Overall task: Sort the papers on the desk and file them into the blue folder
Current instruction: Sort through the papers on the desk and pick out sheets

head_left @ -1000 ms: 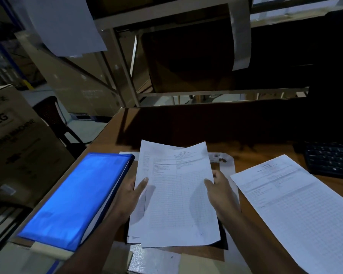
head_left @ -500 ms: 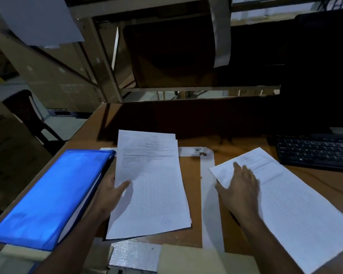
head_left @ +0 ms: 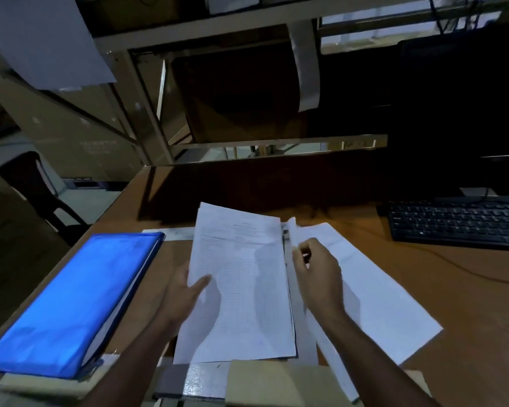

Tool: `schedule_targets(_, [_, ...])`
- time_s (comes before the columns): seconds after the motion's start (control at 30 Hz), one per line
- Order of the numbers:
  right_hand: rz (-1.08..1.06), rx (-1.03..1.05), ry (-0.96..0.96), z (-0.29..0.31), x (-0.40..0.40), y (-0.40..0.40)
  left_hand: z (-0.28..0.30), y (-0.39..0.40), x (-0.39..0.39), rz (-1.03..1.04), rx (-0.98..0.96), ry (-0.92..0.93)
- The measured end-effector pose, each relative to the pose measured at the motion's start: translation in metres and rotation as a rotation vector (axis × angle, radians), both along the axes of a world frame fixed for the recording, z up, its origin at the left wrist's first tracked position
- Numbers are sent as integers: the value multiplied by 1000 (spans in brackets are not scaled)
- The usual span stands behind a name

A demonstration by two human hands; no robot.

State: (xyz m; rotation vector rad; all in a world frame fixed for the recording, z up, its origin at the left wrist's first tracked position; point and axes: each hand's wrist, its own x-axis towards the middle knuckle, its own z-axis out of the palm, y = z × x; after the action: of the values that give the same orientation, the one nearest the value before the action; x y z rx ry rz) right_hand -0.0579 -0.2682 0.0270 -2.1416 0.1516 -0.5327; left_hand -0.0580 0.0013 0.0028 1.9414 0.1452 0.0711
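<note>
I'm gathering sheets — my left hand [head_left: 185, 292] grips the thin white stack [head_left: 241, 286] by its edge, thumb on top, while my right hand [head_left: 318, 268] seems to pinch the loose sheet [head_left: 373, 292] beside it, though blur hides the fingers. Next I square everything before opening the glossy blue folder [head_left: 71, 304], closed at my left.

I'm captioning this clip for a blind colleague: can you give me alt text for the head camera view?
A person's left hand holds a stack of papers at its left edge while the right hand lifts the edge of a loose sheet off a wooden desk. A closed blue folder lies left, a black keyboard far right.
</note>
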Motion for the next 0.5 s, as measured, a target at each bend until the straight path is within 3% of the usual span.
schedule_targets(0.13, [459, 465, 151, 22, 9, 36, 1, -19, 2, 45, -11, 48])
schedule_targets(0.2, [635, 508, 250, 20, 8, 43, 6, -22, 3, 58, -11, 76])
schedule_targets(0.27, [596, 291, 191, 7, 8, 34, 6, -20, 4, 44, -71, 102])
schedule_targets(0.37, [287, -257, 24, -23, 14, 8, 11, -21, 2, 38, -108, 121])
schedule_targets(0.5, [229, -469, 294, -38, 10, -9, 13, -29, 3, -3, -144, 113])
